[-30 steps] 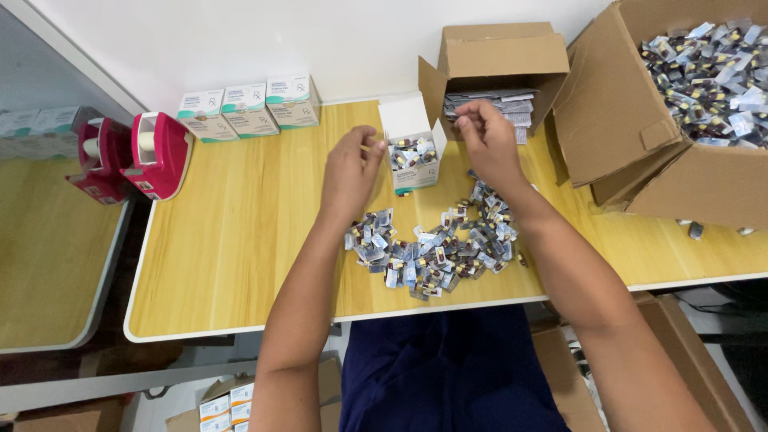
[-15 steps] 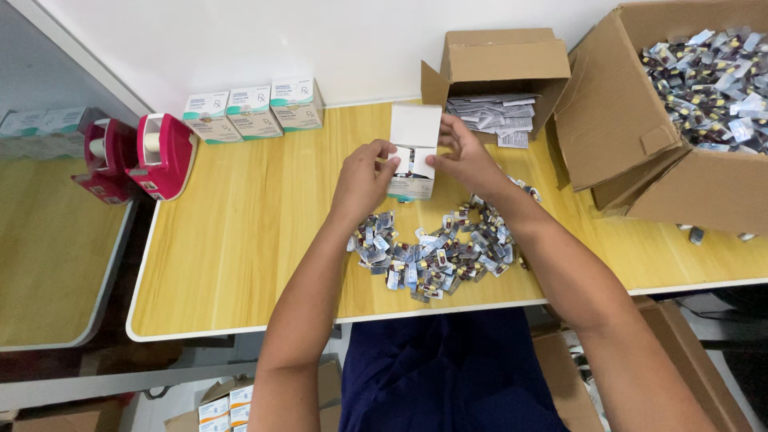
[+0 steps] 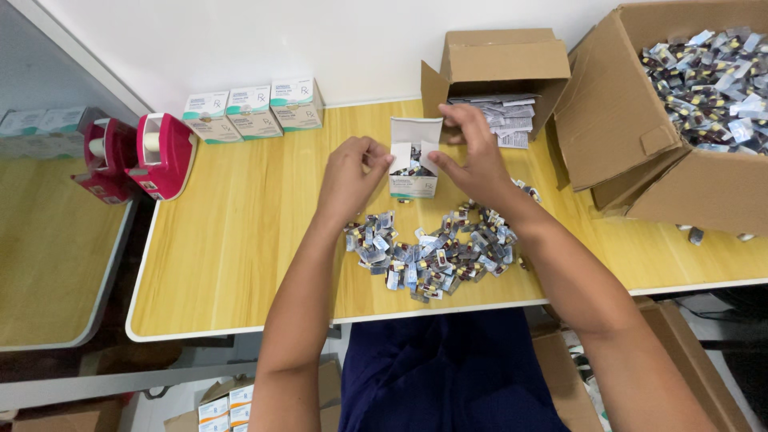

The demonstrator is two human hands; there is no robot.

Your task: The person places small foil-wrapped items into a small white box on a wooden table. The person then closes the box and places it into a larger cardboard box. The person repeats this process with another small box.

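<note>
I am watching both hands working at a small white carton with a teal band, which is standing upright on the pale wooden surface near its far edge, between the two wrists. The left hand is curling loosely, its fingertips pinching the carton's left side flap; the right hand is nearly closed too, thumb and forefinger gripping the right flap and the tall top flap behind it. Through the open mouth I am seeing small foil blister strips inside, filling it close to the top. Just in front of the carton a loose heap of silver-and-dark blister strips is lying in a curved pile, and behind the right hand an open brown cardboard box of folded paper leaflets is sitting against the wall. My worry is the flaps — if the strips are standing proud of the opening, a flap could be catching on one and creasing, or pushing a strip out onto the heap. The carton is light and held only at its top, so an uneven press from one hand could be tipping it over. A large brown cardboard box heaped with more strips is standing well apart on the right.
</note>
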